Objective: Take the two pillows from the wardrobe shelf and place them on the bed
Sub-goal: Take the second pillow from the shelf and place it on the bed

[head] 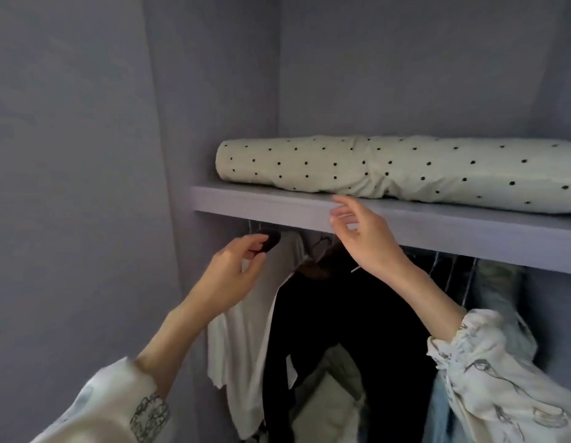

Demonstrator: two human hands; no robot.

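Both my hands are raised toward the grey wardrobe shelf (277,204), and neither holds anything. My right hand (362,238) hangs just below the shelf's front lip with its fingers spread and loose, its fingertips almost at the underside of the cream, black-dotted pillow bundle (389,169). My left hand (236,273) is lower and further left, fingers curled loosely, in front of the hanging clothes: a black garment (335,330) and a white garment (242,346) under the shelf.

The dotted bedding lies flat on the shelf, above and slightly beyond my hands, its long axis running left to right along the shelf edge and out of view on the right. A crease near the middle may mark where two pillows meet, but I cannot tell. My right hand is clearly the nearer one, close to that crease; I judge my left would need to rise to the rounded left end so I can draw the bundle forward off the shelf.
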